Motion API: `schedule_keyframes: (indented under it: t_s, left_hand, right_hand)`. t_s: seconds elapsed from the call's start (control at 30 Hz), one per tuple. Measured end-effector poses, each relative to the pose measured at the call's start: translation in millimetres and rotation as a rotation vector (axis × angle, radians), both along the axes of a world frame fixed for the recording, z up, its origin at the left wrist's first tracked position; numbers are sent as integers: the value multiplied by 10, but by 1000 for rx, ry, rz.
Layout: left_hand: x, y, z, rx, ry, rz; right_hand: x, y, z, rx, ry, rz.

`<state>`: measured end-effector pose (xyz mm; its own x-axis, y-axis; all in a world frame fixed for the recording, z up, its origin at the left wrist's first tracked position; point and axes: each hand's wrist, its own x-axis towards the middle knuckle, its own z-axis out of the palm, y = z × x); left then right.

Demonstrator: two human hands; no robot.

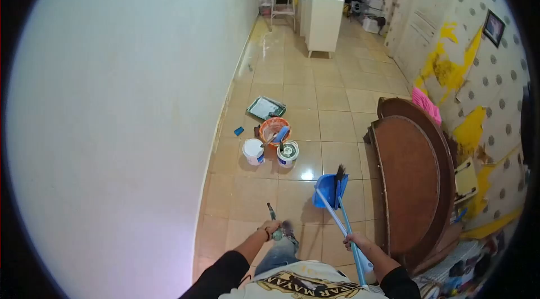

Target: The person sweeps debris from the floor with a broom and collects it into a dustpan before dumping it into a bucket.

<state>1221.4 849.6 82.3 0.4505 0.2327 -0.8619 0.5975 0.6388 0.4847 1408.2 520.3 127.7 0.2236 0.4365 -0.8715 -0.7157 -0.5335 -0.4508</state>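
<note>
My left hand (270,226) is closed round a slim, green-stained tool (272,211) with a dark tip pointing forward. Its exact kind I cannot tell. My right hand (358,240) grips two long handles together. One leads to a blue dustpan (322,191), the other, light blue, to a broom (340,174) whose dark bristles stand up over the pan. Both hang in front of me, just right of centre, over the tiled floor (298,203).
Ahead stand two paint buckets, a white-topped bucket (253,149) and a green-smeared bucket (287,152), by an orange basin (274,125) and a paint tray (266,108). A curved brown cabinet (410,170) is at right, a plain wall (124,130) at left. Further off stand a white cabinet (325,18) and a ladder (283,1).
</note>
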Motion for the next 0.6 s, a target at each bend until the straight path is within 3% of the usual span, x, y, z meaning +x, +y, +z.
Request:
schedule_keyframes:
  t_s: [0.03,0.1,0.13,0.17,0.23,0.3,0.37,0.4,0.43,0.5,0.53,0.6]
  left_hand:
    - [209,81,-157,-26,9,23]
    - [686,287,-9,208,74,-352]
    - [892,407,-972,209,12,-403]
    - [1088,459,-877,196,16,-395]
    - [1624,730,-512,529,159,-1009]
    - [1919,844,-652,477,176,-954]
    - [2348,1011,-1021,679,343,-933]
    - [2553,1172,-1020,406,407,-1010]
    - [2651,1095,-1018,369,413,-996]
    - [3007,1341,-1288,704,612,-840]
    - [3074,1482,-1458,684,625,-845]
    - [3221,1636,-1732,613,603,-706]
  right_hand:
    - [174,44,62,-60,-20,-31]
    - [507,107,315,-126,-64,-51]
    - [697,156,416,-164,-79,-38]
    - [876,191,502,-194,-95,-27]
    - [1296,309,610,-202,-155,57]
    - [1677,388,737,-219,-197,104]
    - [2154,586,812,-238,-234,251]
    - [2446,547,491,-164,-265,323]
    - [2737,393,253,-183,-246,350]
    - [3269,803,351,-153,-162,317]
    - [3420,989,421,-188,-127,226]
    - [3704,1288,519,-188,-151,285]
